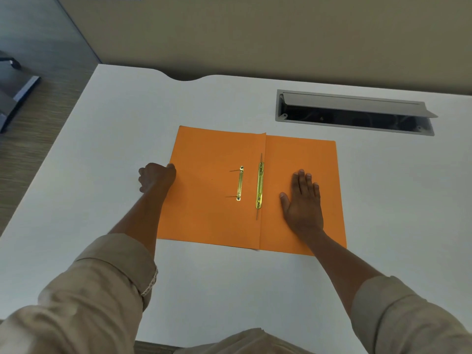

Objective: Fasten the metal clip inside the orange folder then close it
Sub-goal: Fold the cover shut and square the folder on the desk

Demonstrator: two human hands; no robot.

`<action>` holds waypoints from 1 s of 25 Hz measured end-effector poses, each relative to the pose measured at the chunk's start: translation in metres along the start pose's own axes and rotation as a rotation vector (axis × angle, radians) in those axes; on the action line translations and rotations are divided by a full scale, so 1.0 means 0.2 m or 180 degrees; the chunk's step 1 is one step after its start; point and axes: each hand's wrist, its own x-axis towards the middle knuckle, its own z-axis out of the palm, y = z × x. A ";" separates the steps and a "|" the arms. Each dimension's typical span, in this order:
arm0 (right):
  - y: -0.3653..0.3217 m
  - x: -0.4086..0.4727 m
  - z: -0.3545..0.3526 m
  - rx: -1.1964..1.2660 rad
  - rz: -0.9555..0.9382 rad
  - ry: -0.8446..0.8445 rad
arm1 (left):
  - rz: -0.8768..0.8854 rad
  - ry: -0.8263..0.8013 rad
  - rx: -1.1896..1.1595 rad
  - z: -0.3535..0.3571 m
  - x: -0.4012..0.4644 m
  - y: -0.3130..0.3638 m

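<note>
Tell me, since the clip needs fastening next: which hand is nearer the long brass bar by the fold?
Right. The right hand lies flat just right of the bar; the left hand grips the folder at its far left edge.

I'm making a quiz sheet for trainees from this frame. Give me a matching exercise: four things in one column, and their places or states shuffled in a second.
Things:
1. left hand
2. right hand
3. short brass clip bar with two prongs
4. grey cable hatch in the white desk

States:
A. lid propped open
B. flat, palm down on the right flap
C. lying on the left flap of the open orange paper folder
D. gripping the folder's left edge

Pairs: 1-D, 2-B, 3-C, 4-A
</note>
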 end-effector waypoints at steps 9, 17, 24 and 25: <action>-0.01 0.01 0.00 0.0004 0.0004 -0.0036 | 0.0552 -0.0280 -0.0538 -0.20 -0.14 0.14; 0.00 0.01 0.00 0.0080 0.0030 -0.0094 | 0.1872 -0.0857 -0.0755 -0.49 -0.56 0.39; 0.00 0.01 -0.01 0.0245 0.0012 -0.0204 | 0.2840 -0.0813 -0.0292 -0.38 -0.99 0.67; 0.00 0.01 -0.01 0.0248 -0.0007 -0.0229 | 0.2908 -0.0764 -0.0222 -0.34 -1.04 0.70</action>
